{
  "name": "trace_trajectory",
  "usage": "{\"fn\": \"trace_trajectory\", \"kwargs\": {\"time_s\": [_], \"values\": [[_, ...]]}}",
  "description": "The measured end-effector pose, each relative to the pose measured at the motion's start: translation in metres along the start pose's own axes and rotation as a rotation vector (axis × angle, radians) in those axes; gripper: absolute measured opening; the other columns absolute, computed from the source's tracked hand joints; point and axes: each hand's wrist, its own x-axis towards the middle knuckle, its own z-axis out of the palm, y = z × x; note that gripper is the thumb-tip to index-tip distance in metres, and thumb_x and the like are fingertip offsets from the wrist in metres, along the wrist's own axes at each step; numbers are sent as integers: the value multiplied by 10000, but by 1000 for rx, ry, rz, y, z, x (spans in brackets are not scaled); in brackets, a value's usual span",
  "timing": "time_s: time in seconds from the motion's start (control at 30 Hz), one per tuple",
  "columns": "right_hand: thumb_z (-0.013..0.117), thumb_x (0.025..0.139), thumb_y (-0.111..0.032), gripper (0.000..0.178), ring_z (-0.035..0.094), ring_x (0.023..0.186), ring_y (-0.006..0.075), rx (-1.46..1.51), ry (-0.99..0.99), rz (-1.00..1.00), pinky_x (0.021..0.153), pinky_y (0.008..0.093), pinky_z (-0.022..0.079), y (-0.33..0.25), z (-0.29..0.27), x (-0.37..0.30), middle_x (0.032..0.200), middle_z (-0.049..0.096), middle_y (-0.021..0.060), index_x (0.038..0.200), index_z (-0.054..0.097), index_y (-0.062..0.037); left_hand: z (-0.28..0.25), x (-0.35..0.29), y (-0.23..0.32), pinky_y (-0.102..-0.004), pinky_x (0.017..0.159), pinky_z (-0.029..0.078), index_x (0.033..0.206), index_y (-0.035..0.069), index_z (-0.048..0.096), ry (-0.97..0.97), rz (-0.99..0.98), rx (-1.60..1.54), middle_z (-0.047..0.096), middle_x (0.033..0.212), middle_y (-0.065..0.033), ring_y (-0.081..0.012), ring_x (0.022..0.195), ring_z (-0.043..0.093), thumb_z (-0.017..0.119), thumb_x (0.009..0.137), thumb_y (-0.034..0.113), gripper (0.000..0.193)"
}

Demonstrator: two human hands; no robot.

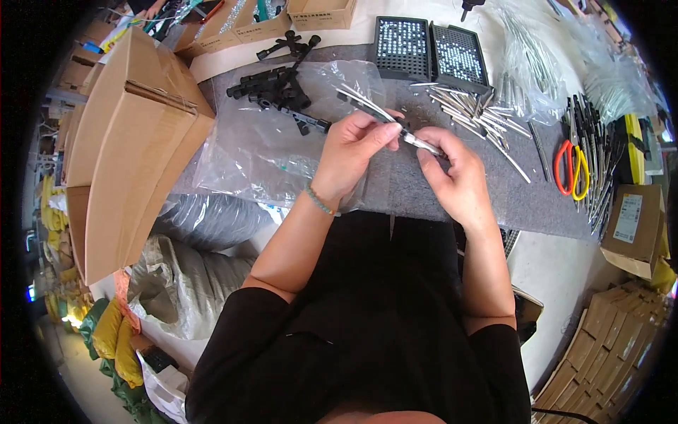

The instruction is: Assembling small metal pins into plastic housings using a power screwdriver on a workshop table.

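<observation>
Above the grey mat [413,187], my left hand [347,150] pinches thin silver rods [369,104] that stick out past its fingers at the upper left. A dark slim piece lies along them, its kind unclear. My right hand [459,173] is closed on the other end of a slim black-and-silver rod [421,143], which spans the gap between both hands. The fingers hide part of the joint. Loose silver rods [487,120] are scattered to the right of my hands. On a clear plastic bag [247,155] at the left lie black jointed parts [282,85].
Two black trays [402,48] of small silver pieces stand at the back. Red-and-yellow-handled scissors [572,169] lie right, beside long dark rods [600,155] and bagged wires [530,63]. A tall cardboard box [134,162] borders the left; a small carton [633,226] sits right.
</observation>
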Motion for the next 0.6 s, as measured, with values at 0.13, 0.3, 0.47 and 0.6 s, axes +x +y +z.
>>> {"fn": "trace_trajectory", "kwargs": {"time_s": [0.13,0.3,0.47,0.6], "values": [[576,891,-164,149,643,802,316,48,-81,187,677,381,502,-9,-1,2,910,651,120,1023,583,-95,2,-1,1,-255,742,471,1108,-26,607,-62,-12,135,628,883,-39,-112,788,572,575,903,59,224],[553,901,-161,143,627,864,350,-45,-45,47,708,400,499,-3,3,5,939,643,135,1010,579,-72,1,1,3,-264,715,485,1093,-32,611,-45,-60,-125,628,865,-44,-111,768,584,539,935,97,216],[569,892,-169,139,625,867,344,-47,-21,60,710,396,498,-9,2,6,939,640,134,989,590,-72,-4,2,-4,-263,696,491,1071,-36,620,-38,-42,34,638,864,-54,-113,752,592,555,929,101,208],[577,883,-156,133,631,831,323,-135,4,-13,685,374,498,-10,4,7,918,642,117,982,596,-70,-8,2,-2,-257,675,491,1052,-26,633,-48,-75,-34,645,842,-52,-115,713,594,578,916,100,193]]}}
